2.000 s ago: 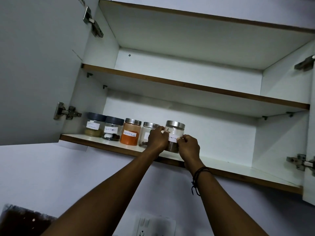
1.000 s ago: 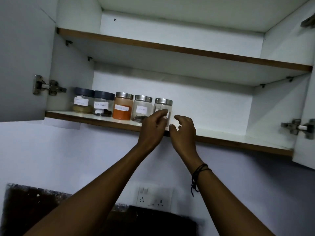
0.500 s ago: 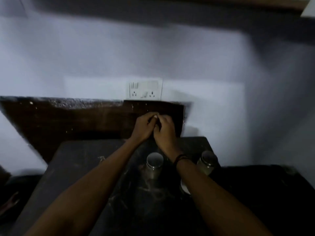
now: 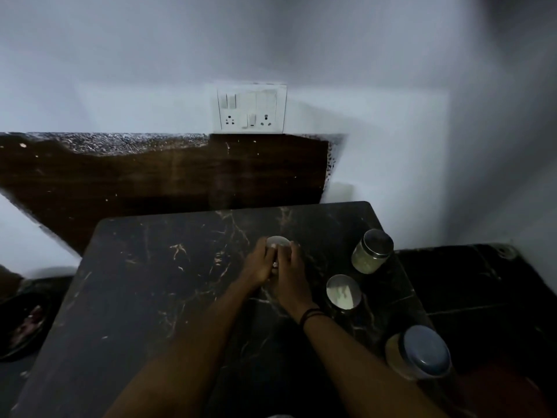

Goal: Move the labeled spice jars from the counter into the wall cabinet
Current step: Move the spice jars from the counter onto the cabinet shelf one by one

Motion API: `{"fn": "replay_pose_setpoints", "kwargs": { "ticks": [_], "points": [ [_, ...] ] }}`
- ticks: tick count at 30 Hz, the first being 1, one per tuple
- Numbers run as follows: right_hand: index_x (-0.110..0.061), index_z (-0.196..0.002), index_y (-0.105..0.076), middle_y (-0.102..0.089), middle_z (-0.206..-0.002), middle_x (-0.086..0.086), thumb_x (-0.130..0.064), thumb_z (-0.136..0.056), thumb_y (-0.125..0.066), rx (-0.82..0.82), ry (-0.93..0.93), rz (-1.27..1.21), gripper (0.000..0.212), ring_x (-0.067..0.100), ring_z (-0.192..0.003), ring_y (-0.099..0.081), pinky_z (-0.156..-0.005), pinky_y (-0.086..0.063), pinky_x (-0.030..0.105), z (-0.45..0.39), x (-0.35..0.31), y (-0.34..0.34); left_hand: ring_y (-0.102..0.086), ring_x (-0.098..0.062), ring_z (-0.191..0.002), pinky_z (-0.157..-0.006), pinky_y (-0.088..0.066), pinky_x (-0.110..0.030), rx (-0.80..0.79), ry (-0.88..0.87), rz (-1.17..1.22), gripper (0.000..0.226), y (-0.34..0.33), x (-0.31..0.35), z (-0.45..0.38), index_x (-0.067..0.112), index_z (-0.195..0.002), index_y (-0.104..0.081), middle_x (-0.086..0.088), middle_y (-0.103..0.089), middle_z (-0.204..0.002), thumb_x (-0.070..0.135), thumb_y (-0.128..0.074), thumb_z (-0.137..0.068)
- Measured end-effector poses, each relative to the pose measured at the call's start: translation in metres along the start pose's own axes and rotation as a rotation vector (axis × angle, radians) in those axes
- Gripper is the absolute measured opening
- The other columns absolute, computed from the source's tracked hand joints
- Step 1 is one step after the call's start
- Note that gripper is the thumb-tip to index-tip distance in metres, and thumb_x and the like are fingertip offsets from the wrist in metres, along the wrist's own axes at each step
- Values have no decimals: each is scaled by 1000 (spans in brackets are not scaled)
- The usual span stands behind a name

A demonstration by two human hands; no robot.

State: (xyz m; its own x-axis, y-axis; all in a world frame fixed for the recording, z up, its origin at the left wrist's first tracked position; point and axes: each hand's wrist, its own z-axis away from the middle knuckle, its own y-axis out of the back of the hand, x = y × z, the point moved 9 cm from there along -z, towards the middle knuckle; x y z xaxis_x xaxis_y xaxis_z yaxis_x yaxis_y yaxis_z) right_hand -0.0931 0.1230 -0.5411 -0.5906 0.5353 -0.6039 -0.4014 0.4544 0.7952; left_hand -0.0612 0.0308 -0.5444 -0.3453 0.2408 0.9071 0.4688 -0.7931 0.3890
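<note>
So a second ago I was up at the wall cabinet parking a jar at the end of the row on the bottom shelf, and now my view has dropped straight back down to the table (image 4: 144, 297), so that one's done and I'm onto the next. Nearest me, at about 4 o'clock, there's a blue-lidded jar (image 4: 422, 352) sitting by the table's right edge. A bit further out at 2 o'clock is a steel-lidded jar (image 4: 343, 291), just beside my right wrist, and past that a jar of greenish stuff (image 4: 372, 251) near the far right corner. Dead ahead at 12 o'clock my left hand (image 4: 259, 265) and right hand (image 4: 291, 271) have come together around another silver-lidded jar (image 4: 278, 242), fingers wrapped on its sides, lid poking out on top. It looks like it's not off the table yet. Behind all that, the socket plate (image 4: 251, 108) on the wall. The cabinet is out of view above. I count four jars left to move.
</note>
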Motion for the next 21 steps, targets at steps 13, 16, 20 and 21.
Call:
{"fn": "replay_pose_setpoints", "kwargs": {
  "ticks": [13,16,20,21],
  "points": [
    [-23,-148,-24,-39,-146,11,-31,-88,-65,37,-153,-193,73,26,-129,-46,-104,-44,39,-10,18,3,-64,-27,-102,-84,-57,-41,58,165,214,35,7,-6,10,8,-127,-53,-16,-62,-117,29,-35,-107],
    [-21,-152,-20,-35,-154,6,-25,-92,-62,82,-95,-337,74,20,-139,-36,-113,-33,35,-15,10,22,-65,-20,-92,-68,-51,-26,184,188,276,40,22,-4,12,7,-117,-62,-11,-66,-105,34,-34,-107],
    [-27,-141,-31,-42,-144,1,-24,-93,-59,170,20,-420,56,6,-125,-44,-101,-40,22,-19,-6,61,-63,-23,-83,-67,-49,-27,279,139,326,36,44,2,10,4,-96,-65,-9,-65,-89,30,-41,-105],
    [-33,-137,-33,-45,-136,-4,-26,-93,-58,169,11,-495,51,-1,-116,-48,-93,-41,16,-19,-9,70,-63,-26,-84,-67,-50,-28,280,118,335,33,48,5,10,3,-95,-64,-10,-65,-88,28,-44,-104]
  ]
}}
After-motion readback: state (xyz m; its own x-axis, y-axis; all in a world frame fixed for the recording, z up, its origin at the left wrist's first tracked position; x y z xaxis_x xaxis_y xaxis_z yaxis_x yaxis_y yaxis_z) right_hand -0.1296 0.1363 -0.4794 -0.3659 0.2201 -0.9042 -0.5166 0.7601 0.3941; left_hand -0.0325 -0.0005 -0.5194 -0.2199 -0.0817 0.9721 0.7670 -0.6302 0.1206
